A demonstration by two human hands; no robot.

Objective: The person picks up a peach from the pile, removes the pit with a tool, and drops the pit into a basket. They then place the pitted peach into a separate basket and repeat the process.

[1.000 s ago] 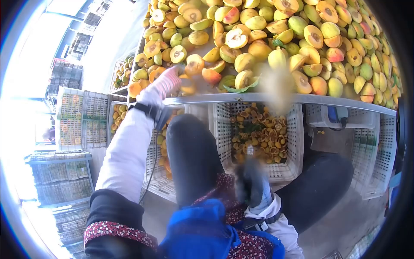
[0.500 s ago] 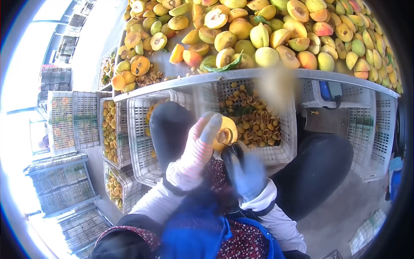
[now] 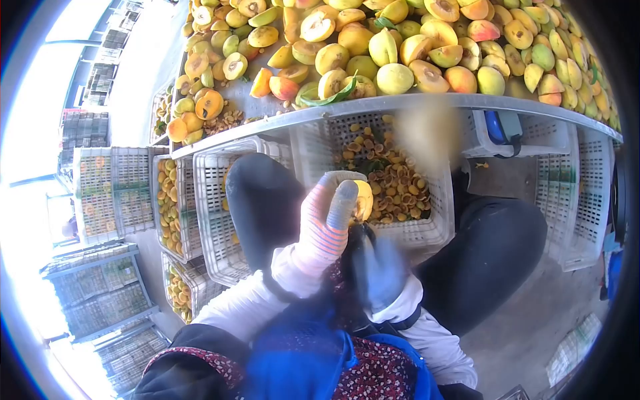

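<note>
A yellow peach half (image 3: 363,201) sits in my left hand (image 3: 325,217), which wears a striped glove with grey fingertips. The thumb and fingers are closed around the fruit, and its cut side is turned to the right. Just below it, my gloved right hand (image 3: 385,270), smeared by motion, grips a black-handled pitting tool (image 3: 361,241). The tool's tip is at the lower edge of the peach half, and its working end is mostly hidden. Beneath both hands a white crate (image 3: 437,223) holds pits and scraps.
Piled with halved peaches (image 3: 393,79), a metal-edged table (image 3: 280,121) spans the front. More white crates stand at left, one with peach halves (image 3: 169,200). My knees flank the middle crate. A blue object (image 3: 495,127) lies in a crate at right. A pale blur hangs near the table edge.
The peach half has turned in my left hand, from facing up to nearly edge-on. Both hands stay close together, with the left slightly further right. The camera view has shifted slightly.
</note>
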